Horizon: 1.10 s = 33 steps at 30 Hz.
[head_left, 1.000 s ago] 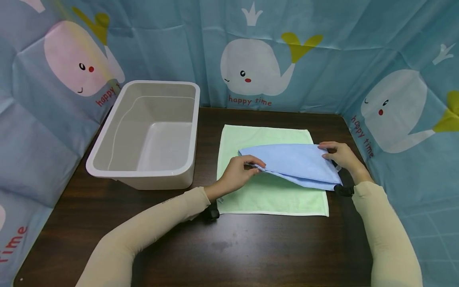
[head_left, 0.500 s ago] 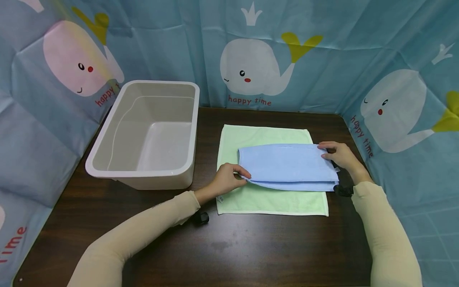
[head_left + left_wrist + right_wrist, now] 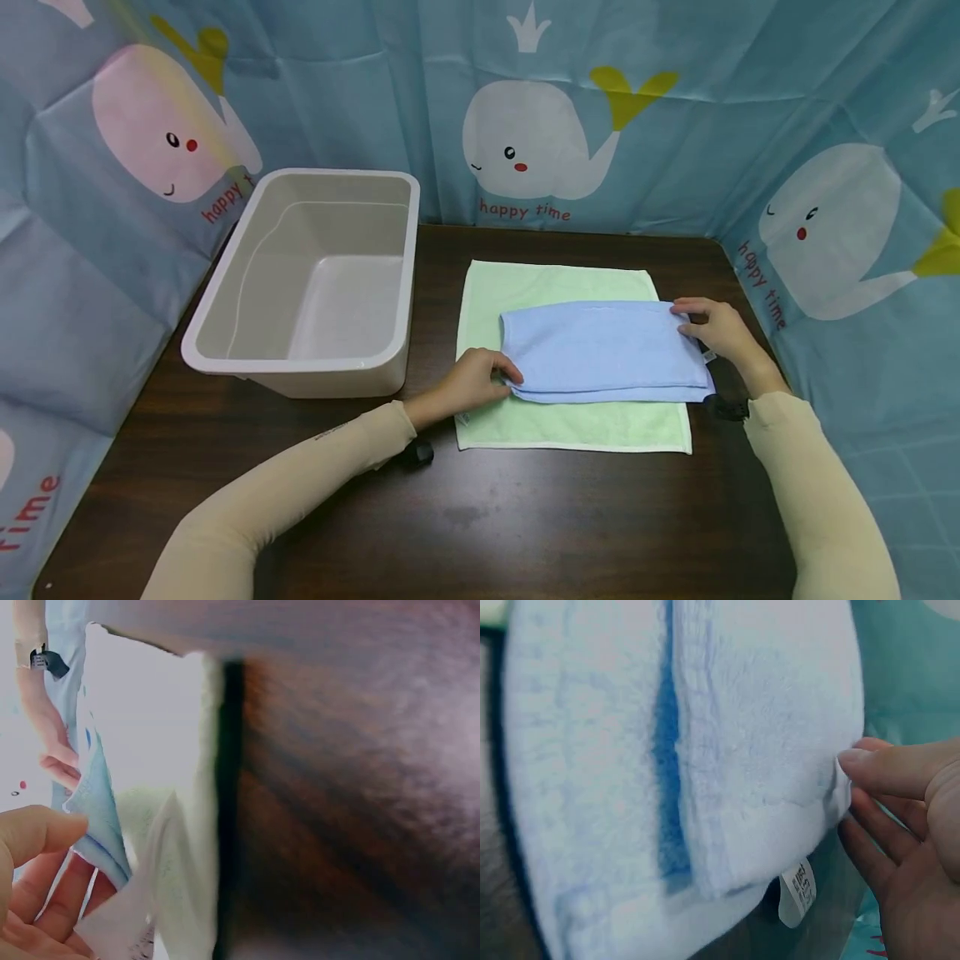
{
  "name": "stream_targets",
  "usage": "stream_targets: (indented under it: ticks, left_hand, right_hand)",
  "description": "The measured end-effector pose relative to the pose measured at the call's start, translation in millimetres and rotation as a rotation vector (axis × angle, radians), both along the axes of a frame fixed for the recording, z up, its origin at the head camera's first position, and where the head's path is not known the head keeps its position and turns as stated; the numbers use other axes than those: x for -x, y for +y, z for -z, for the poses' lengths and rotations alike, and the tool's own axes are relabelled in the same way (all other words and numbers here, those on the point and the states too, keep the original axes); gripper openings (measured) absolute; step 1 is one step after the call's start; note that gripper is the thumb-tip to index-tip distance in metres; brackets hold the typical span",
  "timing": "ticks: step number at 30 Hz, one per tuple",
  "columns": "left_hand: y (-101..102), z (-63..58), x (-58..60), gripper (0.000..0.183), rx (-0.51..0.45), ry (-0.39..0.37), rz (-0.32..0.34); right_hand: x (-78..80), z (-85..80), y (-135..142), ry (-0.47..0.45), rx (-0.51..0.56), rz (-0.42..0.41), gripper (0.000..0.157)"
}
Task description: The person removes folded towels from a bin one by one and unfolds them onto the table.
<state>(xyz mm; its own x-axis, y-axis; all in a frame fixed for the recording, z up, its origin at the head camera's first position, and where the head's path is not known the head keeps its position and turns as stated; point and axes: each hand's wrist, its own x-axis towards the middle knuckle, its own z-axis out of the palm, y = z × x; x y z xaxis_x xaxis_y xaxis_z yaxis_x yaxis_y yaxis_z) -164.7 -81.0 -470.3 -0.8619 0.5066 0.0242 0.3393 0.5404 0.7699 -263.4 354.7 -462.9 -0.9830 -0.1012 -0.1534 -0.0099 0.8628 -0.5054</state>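
Observation:
A blue towel (image 3: 600, 350), folded into a long strip, lies across a pale green towel (image 3: 570, 429) spread on the dark wooden table. At the blue towel's front left corner, my left hand (image 3: 480, 379) pinches the edge; in the left wrist view the thumb (image 3: 52, 829) lies over it, the fingers behind. My right hand (image 3: 723, 333) pinches the far right corner between thumb and fingers. The right wrist view shows two layers of the blue towel (image 3: 772, 742), their edges slightly apart, and a small white label (image 3: 798, 894) hanging near the corner.
Left of the towels stands a deep off-white plastic bin (image 3: 356, 364). A blue curtain (image 3: 442, 108) with whale prints hangs behind the table (image 3: 525, 533) and along both sides.
My left hand has moved left and toward me, bringing the blue towel's front left corner down, so the fold now lies flatter and straighter. The right hand keeps its grip at the far right corner.

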Motion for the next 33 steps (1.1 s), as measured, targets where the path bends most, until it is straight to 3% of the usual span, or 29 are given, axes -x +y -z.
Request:
stream_targets:
  ticks: [3, 5, 10, 13, 15, 22, 25, 33]
  left_hand:
    - [-1, -2.6, -2.2, 0.017, -0.004, 0.016, 0.024]
    - [-2, -4.5, -4.4, 0.017, -0.022, 0.028, 0.074]
    - [-4, -7.9, -9.8, 0.016, -0.102, 0.036, 0.3]
    - [-5, -7.2, -11.3, 0.017, -0.096, 0.045, 0.377]
    - [-6, -4.9, -11.2, 0.018, -0.073, 0.056, 0.391]
    - [-9, 2.5, -8.8, 0.02, -0.044, 0.077, 0.383]
    - [-8, 2.9, -8.0, 0.019, -0.053, 0.061, 0.383]
    - [-6, 5.1, -7.3, 0.018, -0.054, 0.037, 0.383]
  right_hand:
    - [-10.5, -3.3, 1, 0.032, 0.021, 0.006, 0.037]
    - [-18.0, -5.1, 4, 0.017, 0.057, 0.004, 0.035]
    - [-34.7, -10.1, 12, -0.12, 0.135, -0.097, 0.03]
    - [-41.7, -11.7, 19, -0.177, 0.173, -0.186, 0.028]
    - [-45.6, -12.2, 21, -0.194, 0.19, -0.22, 0.029]
    - [-56.8, -15.5, 20, -0.242, 0.103, -0.243, 0.039]
    - [-59.4, -14.0, 17, -0.203, 0.078, -0.26, 0.039]
    - [-59.9, -10.2, 8, -0.18, -0.034, -0.204, 0.015]
